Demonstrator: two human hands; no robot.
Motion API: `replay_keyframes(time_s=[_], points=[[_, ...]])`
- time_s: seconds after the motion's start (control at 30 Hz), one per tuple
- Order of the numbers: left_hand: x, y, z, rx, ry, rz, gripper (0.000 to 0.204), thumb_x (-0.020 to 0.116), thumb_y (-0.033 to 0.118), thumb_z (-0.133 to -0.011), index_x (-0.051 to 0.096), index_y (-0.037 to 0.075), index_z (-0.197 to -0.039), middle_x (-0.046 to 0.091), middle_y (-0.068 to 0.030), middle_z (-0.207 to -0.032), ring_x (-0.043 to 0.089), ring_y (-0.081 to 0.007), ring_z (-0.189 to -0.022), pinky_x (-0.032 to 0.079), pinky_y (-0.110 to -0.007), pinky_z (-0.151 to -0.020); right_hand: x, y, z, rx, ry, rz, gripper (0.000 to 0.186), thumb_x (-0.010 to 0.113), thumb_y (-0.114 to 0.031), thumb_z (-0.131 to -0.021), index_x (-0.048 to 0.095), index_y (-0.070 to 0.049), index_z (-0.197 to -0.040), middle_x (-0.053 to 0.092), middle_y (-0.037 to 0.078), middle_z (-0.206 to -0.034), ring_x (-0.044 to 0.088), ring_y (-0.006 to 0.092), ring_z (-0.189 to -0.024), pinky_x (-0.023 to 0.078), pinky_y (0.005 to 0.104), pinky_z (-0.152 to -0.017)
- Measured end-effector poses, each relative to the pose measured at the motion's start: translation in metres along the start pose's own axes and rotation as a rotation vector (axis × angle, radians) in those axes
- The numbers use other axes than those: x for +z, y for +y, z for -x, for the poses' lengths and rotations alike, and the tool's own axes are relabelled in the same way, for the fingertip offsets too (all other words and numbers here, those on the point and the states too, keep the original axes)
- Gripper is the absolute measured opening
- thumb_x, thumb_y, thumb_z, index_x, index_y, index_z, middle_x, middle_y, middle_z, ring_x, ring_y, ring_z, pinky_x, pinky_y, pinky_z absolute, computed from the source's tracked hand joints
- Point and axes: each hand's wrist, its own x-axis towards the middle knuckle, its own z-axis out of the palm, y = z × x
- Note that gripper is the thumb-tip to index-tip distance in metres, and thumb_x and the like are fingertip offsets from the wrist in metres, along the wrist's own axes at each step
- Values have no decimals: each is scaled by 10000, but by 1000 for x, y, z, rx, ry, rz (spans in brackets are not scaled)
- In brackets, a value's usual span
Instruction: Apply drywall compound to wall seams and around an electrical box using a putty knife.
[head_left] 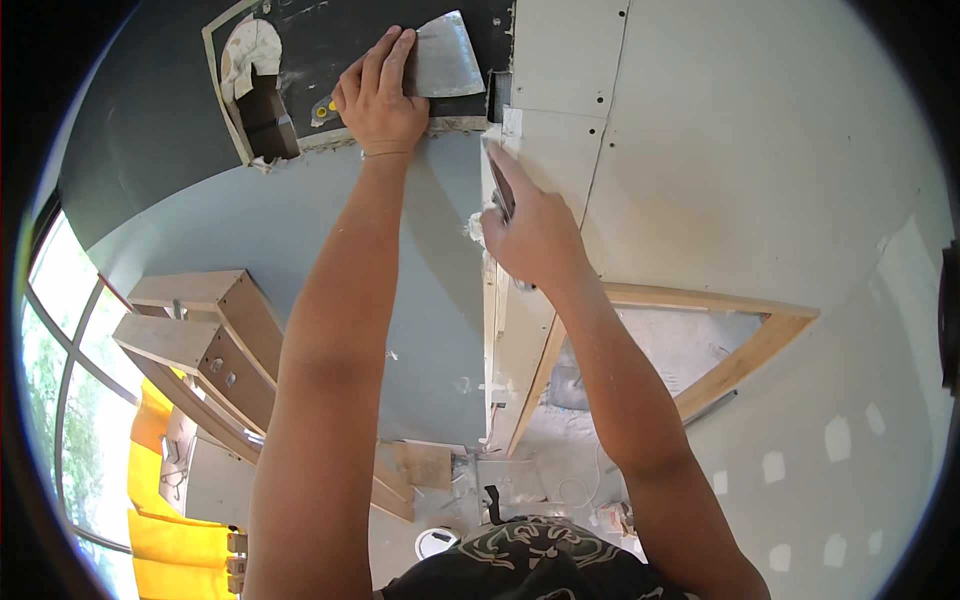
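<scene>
A wide drywall knife sits in my left hand (pixel 385 100), whose fingers are closed over it against the dark upper panel (pixel 330 50). Its broad metal blade (pixel 447 58) points up and right, and the yellow and black end of its handle (pixel 322 110) shows left of the hand. My right hand (pixel 540 235) grips a narrower putty knife (pixel 502 190), mostly hidden by the fingers, with the index finger stretched along it. That tool is up against the corner where the grey-blue wall meets the pale board (pixel 545 150). White filler (pixel 476 226) clings to the corner edge beside my right hand.
A rough cutout (pixel 268 115) opens in the dark panel at upper left. A wood-framed opening (pixel 720 300) lies beyond my right forearm. Wooden cabinet frames (pixel 200 340) stand left, near a window (pixel 75 350) and yellow cloth (pixel 180 540). A white bucket (pixel 437 542) is below.
</scene>
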Motion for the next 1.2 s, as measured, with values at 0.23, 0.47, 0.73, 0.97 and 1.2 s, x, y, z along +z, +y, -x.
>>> replay_keyframes(time_s=[0.23, 0.47, 0.73, 0.97, 1.2], points=[[5, -2, 3, 4, 37, -2, 582, 619, 36, -772, 701, 305, -1282, 675, 154, -1323, 592, -168, -1105, 398, -330, -996, 42, 56, 30, 6, -104, 44, 764, 619, -202, -862, 364, -222, -1582, 724, 252, -861, 703, 456, -837, 580, 521, -816], [2, -8, 2, -8, 14, -4, 680, 565, -4, -696, 701, 313, -1283, 673, 157, -1325, 594, -174, -1093, 396, -332, -998, -27, 10, -8, -20, 120, -99, 678, 619, -102, -868, 466, -201, -1522, 703, 265, -1040, 690, 449, -968, 542, 470, -870], [0, -4, 0, 5, 37, -3, 707, 552, -7, -662, 708, 308, -1276, 677, 151, -1317, 599, -180, -1058, 410, -340, -981, -36, 15, -35, -309, 253, 117, 535, 624, -113, -922, 563, -159, -1452, 695, 247, -1009, 673, 426, -946, 537, 467, -868], [-10, 0, -1, 9, 7, 8, 715, 565, 4, -653, 696, 311, -1286, 663, 157, -1330, 594, -184, -1075, 406, -348, -984, -22, 1, -37, -112, 192, 324, 480, 591, -245, -994, 548, -201, -1470, 681, 213, -1055, 677, 414, -993, 549, 508, -881], [-24, 10, -10, 19, -89, 4, 484, 614, 76, -818, 670, 162, -1291, 658, -19, -1363, 600, -271, -1161, 413, -434, -1021, -11, 15, -28, -172, 263, 289, 488, 597, -209, -994, 542, -194, -1478, 683, 238, -982, 667, 433, -961, 532, 515, -867]])
